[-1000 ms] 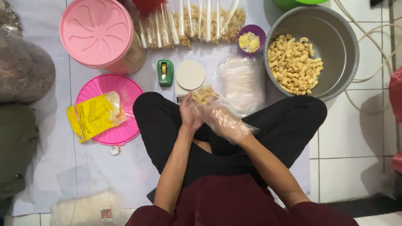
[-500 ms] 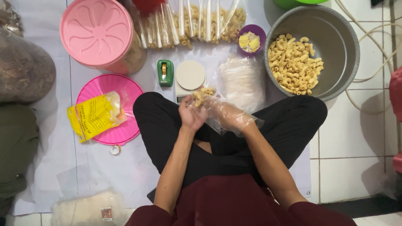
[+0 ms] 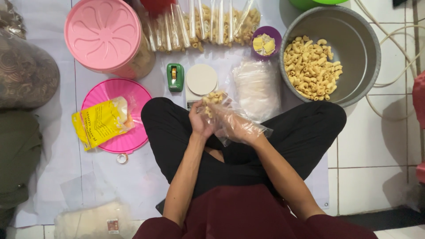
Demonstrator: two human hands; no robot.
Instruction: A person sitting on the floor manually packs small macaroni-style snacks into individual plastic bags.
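Both hands (image 3: 217, 121) have lowered the macaroni bag (image 3: 212, 101) slightly.

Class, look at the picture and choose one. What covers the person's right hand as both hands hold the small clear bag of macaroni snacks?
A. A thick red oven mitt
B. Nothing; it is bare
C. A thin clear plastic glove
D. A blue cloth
C: the right hand is wrapped in a thin, crinkled clear plastic glove, while the left hand is bare; both grip the small bag.
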